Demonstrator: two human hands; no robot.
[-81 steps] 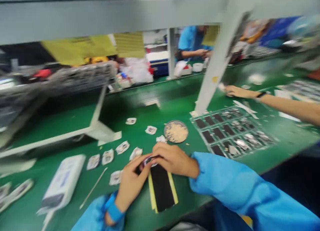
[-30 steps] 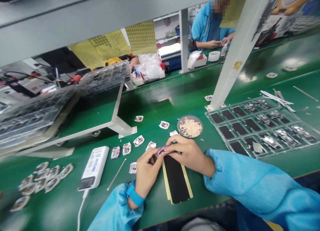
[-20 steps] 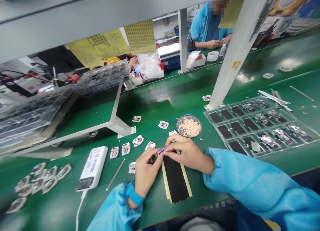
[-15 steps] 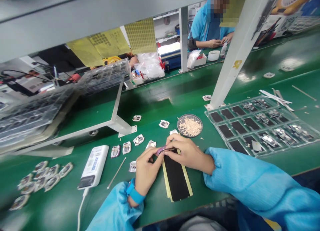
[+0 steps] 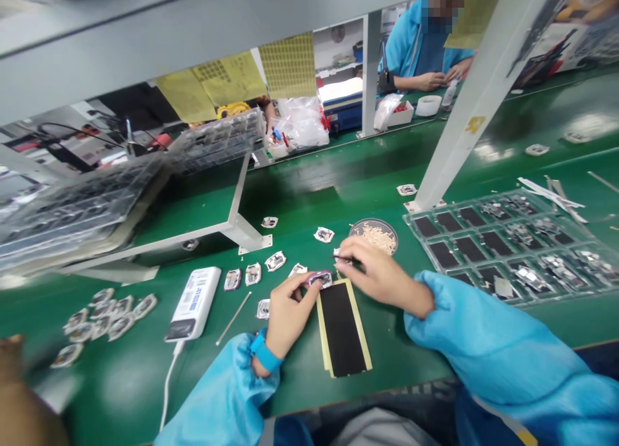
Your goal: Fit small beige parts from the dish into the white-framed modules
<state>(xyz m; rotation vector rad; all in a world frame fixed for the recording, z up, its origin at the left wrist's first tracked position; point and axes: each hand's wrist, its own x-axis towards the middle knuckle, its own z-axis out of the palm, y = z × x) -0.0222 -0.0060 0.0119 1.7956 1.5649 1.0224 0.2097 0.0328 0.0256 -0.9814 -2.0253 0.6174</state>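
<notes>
A small purple-rimmed part (image 5: 320, 279) is pinched between the thumb and fingers of my left hand (image 5: 290, 310), just above a black sheet with yellow edges (image 5: 342, 330). To the right of that part, my right hand (image 5: 374, 272) is closed on a thin dark tool (image 5: 349, 260), whose tip is hard to make out. The two hands are apart. Close beyond my right hand lies a round dish of pale bits (image 5: 374, 234), partly covered by it. Several small white-rimmed parts (image 5: 275, 261) lie beyond and left of my left hand.
A white device with a cable (image 5: 194, 304) and a pile of parts (image 5: 101, 314) are on the left. Clear trays (image 5: 483, 240) lie on the right, beside a metal post (image 5: 464, 124). A blurred arm (image 5: 24, 394) shows at the lower left; another person (image 5: 420, 53) sits across.
My right hand has drawn away to the right and up from the purple-rimmed part, which stays in my left hand. Another person's arm has appeared at the lower left. The view has shifted slightly.
</notes>
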